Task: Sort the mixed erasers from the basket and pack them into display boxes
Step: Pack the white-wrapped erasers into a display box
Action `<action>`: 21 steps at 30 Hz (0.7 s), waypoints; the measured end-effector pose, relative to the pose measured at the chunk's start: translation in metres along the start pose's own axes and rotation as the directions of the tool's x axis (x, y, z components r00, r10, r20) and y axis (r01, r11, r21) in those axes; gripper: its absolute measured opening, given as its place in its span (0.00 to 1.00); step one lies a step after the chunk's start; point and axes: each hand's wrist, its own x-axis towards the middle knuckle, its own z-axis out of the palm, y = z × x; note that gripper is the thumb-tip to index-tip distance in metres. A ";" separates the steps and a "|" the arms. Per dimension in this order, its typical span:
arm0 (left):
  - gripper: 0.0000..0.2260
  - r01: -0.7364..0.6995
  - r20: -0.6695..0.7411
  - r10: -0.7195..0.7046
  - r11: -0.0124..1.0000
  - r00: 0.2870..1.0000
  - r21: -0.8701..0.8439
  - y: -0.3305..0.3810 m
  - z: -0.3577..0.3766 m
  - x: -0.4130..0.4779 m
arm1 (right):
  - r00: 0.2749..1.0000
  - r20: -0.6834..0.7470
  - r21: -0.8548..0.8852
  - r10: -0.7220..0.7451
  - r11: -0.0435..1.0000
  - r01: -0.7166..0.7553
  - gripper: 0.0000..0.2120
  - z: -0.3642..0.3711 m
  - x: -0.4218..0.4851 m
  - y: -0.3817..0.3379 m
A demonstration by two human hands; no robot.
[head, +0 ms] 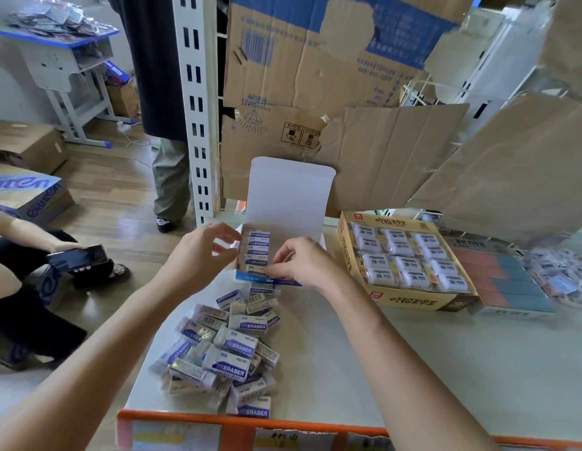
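Working at white display box near desk left edge, w/ lid flap standing upright at the back. Packing along box's left side: row of erasers standing on edge, running front to back. Pinching front-most eraser of that row w/ right grip, fingers curled, tips right at box's front lip. Hovering left grip just beside box's left wall, fingers spread + loosely bent, holding nothing; not able to tell if thumb tip is touching the wall.

Leaving loose eraser pile lying between the forearms, spreading from just below box front almost down to orange front edge, w/ a few pcs sitting close to desk's left edge. Getting open room right of pile: wide bare strip of desk in front of the other boxes.

Crowding the right side: yellow box of wrapped 2B erasers, just beside it a box of red/blue blocks, then a blurry heap of mixed bits at far right. Closing off the back w/ cardboard sheets leaning upright. Flanking the rear left corner: white slotted upright. Sitting off the left edge, someone holding a phone.
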 end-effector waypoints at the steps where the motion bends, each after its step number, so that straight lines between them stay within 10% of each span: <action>1: 0.07 0.026 0.018 -0.026 0.999 1.000 -0.019 -0.001 0.000 0.000 | 1.000 -0.011 -0.001 -0.005 1.000 0.005 0.10 0.002 0.000 0.001; 11: 0.05 0.097 0.057 -0.086 0.968 0.995 -0.230 0.003 0.003 -0.005 | 0.990 -0.113 -0.056 -0.084 0.995 0.079 0.06 0.012 -0.002 -0.006; 21: 0.05 -0.032 0.041 0.027 0.992 0.999 0.125 0.010 -0.015 -0.032 | 0.930 -0.318 -0.029 -0.187 0.982 0.188 0.05 0.008 -0.023 0.007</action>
